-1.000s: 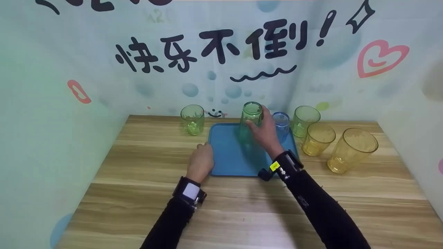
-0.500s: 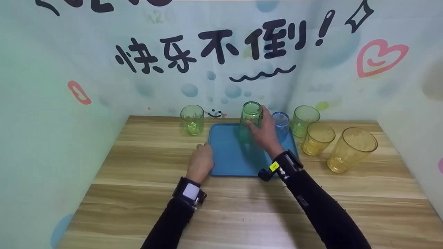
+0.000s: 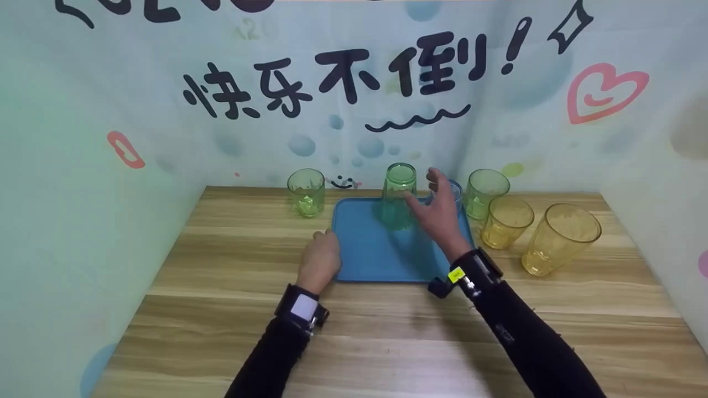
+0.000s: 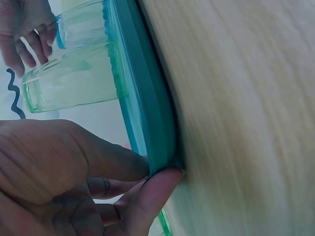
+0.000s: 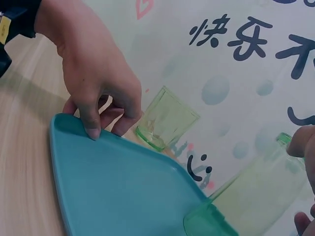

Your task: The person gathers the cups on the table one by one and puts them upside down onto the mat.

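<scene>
Release of the tall green glass (image 3: 397, 207) looks to us like the step in hand. It stands upside down on the blue tray (image 3: 359, 251), just above the centre of the head view. The right hand (image 3: 441, 221) beside it is spread wide and holds nothing; we cannot tell whether its thumb brushes the glass. The left hand (image 4: 64, 172) pinches the tray's left edge between thumb and finger. We judge that the next move calls for drawing the right hand away without tipping this glass or the blue glass (image 3: 456, 193) partly hidden behind the fingers. Right of centre, a short green glass (image 3: 488, 190), a small yellow glass (image 3: 509, 221) and a large yellow glass (image 3: 563, 235) wait on the bench (image 3: 221, 315).

Half a second ago we saw the right hand wrapped round the tall glass; now it has loosened and shifted rightward, covering more of the blue one.
</scene>
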{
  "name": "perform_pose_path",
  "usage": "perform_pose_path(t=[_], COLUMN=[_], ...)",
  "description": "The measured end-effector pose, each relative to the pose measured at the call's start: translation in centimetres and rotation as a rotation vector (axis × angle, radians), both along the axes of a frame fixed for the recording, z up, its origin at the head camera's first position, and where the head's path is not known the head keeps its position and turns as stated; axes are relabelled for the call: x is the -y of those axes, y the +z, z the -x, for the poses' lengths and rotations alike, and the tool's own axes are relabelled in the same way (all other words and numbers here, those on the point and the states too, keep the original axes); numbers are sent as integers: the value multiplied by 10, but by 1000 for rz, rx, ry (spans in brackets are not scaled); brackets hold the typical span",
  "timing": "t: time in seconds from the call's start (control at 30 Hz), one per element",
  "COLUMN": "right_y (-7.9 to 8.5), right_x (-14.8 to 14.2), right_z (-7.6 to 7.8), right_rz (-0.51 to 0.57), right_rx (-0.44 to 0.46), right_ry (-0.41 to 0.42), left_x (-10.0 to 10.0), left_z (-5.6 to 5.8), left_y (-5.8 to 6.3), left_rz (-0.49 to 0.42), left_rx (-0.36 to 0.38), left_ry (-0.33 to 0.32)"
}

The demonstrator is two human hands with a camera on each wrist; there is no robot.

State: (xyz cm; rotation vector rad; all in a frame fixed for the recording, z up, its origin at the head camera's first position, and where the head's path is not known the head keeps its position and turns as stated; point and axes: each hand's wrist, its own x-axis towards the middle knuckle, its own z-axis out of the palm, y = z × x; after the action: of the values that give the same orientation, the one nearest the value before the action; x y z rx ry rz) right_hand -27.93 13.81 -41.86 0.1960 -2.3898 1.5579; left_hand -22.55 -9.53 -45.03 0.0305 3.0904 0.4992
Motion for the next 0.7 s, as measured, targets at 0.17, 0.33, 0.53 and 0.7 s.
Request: perform_pose_path(t=[0.17, 0.33, 0.53, 0.7], right_y=[-1, 5, 24, 18], right_x=[-11, -21, -31, -50], right_z=[-5, -15, -42, -47], right_rz=[109, 153, 122, 61], right_rx=[-77, -141, -166, -145], right_ry=[-30, -32, 36, 125], left_x=[1, 1, -1, -1], left_z=[1, 3, 1, 0], left_y=[0, -1, -1, -1], left_rz=[1, 7, 34, 25], left_rx=[27, 26, 16, 5], left_ry=[13, 9, 10, -2])
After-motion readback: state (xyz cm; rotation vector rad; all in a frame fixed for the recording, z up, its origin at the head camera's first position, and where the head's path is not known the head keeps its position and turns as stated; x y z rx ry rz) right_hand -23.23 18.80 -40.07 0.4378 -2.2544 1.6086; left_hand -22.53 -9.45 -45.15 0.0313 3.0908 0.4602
